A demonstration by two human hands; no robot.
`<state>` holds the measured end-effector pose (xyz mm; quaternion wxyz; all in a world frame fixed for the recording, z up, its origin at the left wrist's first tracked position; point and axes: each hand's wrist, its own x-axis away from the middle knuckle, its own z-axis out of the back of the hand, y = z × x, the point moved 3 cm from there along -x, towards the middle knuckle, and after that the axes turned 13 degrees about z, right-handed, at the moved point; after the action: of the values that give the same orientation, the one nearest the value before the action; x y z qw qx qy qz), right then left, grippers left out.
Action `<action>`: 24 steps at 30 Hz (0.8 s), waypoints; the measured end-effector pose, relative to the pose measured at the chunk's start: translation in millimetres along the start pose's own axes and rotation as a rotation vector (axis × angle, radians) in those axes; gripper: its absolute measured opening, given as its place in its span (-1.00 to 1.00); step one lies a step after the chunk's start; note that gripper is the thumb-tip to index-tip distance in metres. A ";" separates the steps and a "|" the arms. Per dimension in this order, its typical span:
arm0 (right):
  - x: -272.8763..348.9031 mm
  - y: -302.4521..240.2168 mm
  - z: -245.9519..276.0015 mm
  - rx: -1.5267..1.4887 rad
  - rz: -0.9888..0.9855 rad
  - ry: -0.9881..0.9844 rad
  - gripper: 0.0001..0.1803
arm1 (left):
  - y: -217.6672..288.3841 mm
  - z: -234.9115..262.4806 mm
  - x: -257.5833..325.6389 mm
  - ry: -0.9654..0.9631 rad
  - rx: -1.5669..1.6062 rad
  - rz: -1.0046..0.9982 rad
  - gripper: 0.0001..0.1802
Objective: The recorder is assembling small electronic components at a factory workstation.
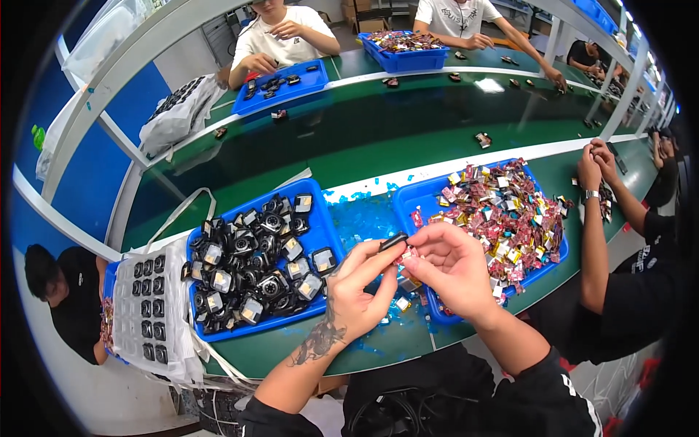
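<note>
Seen from above, the left hand point(357, 291) pinches a small black part point(393, 241) between thumb and fingertips, its long axis lying crosswise and tilted up toward the right hand point(448, 262), which meets it, fingers curled around a small foil-coloured piece point(409, 256). Behind sit a blue tray of black parts point(324, 233), a blue tray of colourful foil pieces point(415, 200), then a green conveyor belt point(378, 138).

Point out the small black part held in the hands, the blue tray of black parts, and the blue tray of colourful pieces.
small black part point(393, 241), head view, on its dark top.
blue tray of black parts point(329, 231), head view, on its bare right rim.
blue tray of colourful pieces point(415, 198), head view, on its bare left corner.
</note>
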<state>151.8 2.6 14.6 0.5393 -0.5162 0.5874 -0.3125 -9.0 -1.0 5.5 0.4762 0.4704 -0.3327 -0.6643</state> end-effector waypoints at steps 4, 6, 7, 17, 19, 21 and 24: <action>3.3 -3.1 4.0 -0.054 -0.083 -0.068 -0.83 | 0.6 3.0 3.5 0.059 -0.100 -0.119 -0.62; 5.9 -1.2 6.4 -0.054 -0.132 -0.101 -0.86 | 1.4 4.6 3.9 0.092 -0.154 -0.220 -0.63; 5.5 -0.5 8.9 -0.050 -0.136 -0.101 -0.86 | 2.3 6.1 3.2 0.093 -0.149 -0.217 -0.63; 12.3 -0.4 9.1 0.023 -0.032 -0.086 -0.91 | -23.0 -13.8 9.4 -0.210 0.588 0.401 -0.85; 12.9 -1.2 7.3 0.040 0.032 0.005 -0.89 | -23.5 -11.3 7.4 -0.258 0.591 0.491 -0.83; 13.1 -2.6 5.5 0.224 0.137 -0.022 -0.86 | -23.3 -11.0 5.7 -0.298 0.560 0.455 -0.80; 15.4 -2.2 4.4 0.391 0.212 -0.011 -0.79 | -14.9 -14.4 6.6 -0.231 0.577 0.393 -0.73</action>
<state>158.3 -11.6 10.9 0.6621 -0.3392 0.5635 -0.3592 -0.9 -2.4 -14.6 0.4016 0.4345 -0.6419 -0.4877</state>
